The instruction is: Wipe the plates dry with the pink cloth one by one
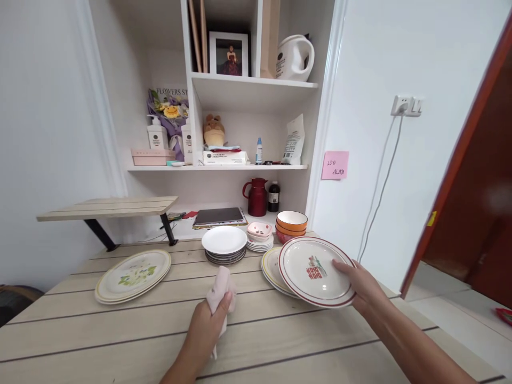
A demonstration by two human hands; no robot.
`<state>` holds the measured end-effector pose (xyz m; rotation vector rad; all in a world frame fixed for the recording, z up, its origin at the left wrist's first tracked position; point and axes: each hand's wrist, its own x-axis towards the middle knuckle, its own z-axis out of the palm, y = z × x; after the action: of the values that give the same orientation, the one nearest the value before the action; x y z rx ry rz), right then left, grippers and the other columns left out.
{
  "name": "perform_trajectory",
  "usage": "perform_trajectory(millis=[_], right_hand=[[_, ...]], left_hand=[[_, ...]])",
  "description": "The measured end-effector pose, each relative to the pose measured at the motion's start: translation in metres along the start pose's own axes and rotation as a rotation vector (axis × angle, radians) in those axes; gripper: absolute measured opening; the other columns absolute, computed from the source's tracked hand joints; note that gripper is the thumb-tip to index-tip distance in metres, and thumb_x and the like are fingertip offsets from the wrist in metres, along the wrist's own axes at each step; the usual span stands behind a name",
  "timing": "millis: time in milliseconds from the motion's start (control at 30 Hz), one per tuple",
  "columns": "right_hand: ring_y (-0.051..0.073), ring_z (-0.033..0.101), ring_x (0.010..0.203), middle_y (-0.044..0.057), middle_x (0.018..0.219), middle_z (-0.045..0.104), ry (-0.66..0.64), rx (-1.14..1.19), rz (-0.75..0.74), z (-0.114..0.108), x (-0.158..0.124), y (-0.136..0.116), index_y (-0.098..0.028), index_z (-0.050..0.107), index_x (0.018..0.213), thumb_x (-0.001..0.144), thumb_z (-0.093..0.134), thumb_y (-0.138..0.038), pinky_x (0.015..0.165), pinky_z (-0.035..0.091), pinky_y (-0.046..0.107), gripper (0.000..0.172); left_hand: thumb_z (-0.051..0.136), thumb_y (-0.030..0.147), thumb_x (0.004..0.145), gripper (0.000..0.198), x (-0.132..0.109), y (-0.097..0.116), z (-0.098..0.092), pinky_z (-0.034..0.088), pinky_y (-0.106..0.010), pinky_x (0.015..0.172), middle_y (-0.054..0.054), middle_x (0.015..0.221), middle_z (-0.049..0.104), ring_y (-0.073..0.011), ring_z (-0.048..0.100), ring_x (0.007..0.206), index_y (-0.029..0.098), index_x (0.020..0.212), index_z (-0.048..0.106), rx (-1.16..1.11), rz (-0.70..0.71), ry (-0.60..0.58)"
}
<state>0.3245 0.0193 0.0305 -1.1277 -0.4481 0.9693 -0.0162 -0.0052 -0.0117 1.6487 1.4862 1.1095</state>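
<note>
Bunched in my left hand is a pale pink cloth, its end hanging down over the table. My right hand grips the right rim of a white plate with a dark red edge and a red-and-green motif, thumb on top, fingers underneath. That plate is tilted toward me and partly covers a stack of yellow-rimmed plates. Beyond the cloth stands a stack of plates with a white one on top. More large plates with a green leaf pattern lie stacked at the left.
Small dishes and orange bowls are stacked near the back of the slatted table. A low wooden riser stands at the left. Behind are a red jug, a dark bottle and a laptop under the shelves.
</note>
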Motion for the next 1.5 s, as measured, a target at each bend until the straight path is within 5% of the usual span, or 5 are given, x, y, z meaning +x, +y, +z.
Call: perform_trajectory(millis=[367, 767, 1200, 1500], right_hand=[[0.022, 0.069, 0.064, 0.004, 0.080, 0.069, 0.034, -0.142, -0.007, -0.015, 0.027, 0.011, -0.022, 0.051, 0.100, 0.068, 0.063, -0.010, 0.060, 0.060, 0.036, 0.036], [0.015, 0.058, 0.053, -0.001, 0.063, 0.060, -0.020, -0.463, 0.156, -0.011, 0.030, 0.003, -0.024, 0.050, 0.096, 0.074, 0.061, -0.020, 0.055, 0.054, 0.031, 0.025], [0.008, 0.036, 0.036, -0.006, 0.044, 0.044, -0.083, -0.641, 0.128, -0.023, 0.038, 0.020, -0.020, 0.050, 0.077, 0.078, 0.058, -0.024, 0.032, 0.019, 0.016, 0.009], [0.009, 0.037, 0.035, -0.004, 0.045, 0.043, -0.049, -0.556, 0.110, -0.033, 0.039, 0.021, -0.021, 0.047, 0.070, 0.086, 0.043, -0.056, 0.030, 0.026, 0.019, 0.038]], left_hand=[[0.042, 0.066, 0.080, 0.060, 0.002, -0.008, 0.002, 0.047, -0.030, 0.073, -0.008, 0.075, 0.068, -0.0233, 0.061, 0.075, 0.012, 0.083, 0.067, 0.037, -0.032, 0.026], [0.043, 0.060, 0.081, 0.051, 0.000, -0.005, 0.003, 0.046, -0.027, 0.069, -0.006, 0.071, 0.067, -0.0208, 0.060, 0.071, 0.015, 0.074, 0.065, 0.067, -0.025, 0.006], [0.049, 0.058, 0.080, 0.045, -0.004, -0.002, 0.006, 0.042, -0.024, 0.057, -0.003, 0.059, 0.062, -0.0175, 0.057, 0.059, 0.016, 0.068, 0.064, 0.132, 0.007, 0.042], [0.047, 0.055, 0.082, 0.041, -0.006, -0.005, 0.008, 0.035, -0.024, 0.052, -0.002, 0.059, 0.061, -0.0164, 0.053, 0.054, 0.019, 0.069, 0.061, 0.233, 0.016, -0.003]])
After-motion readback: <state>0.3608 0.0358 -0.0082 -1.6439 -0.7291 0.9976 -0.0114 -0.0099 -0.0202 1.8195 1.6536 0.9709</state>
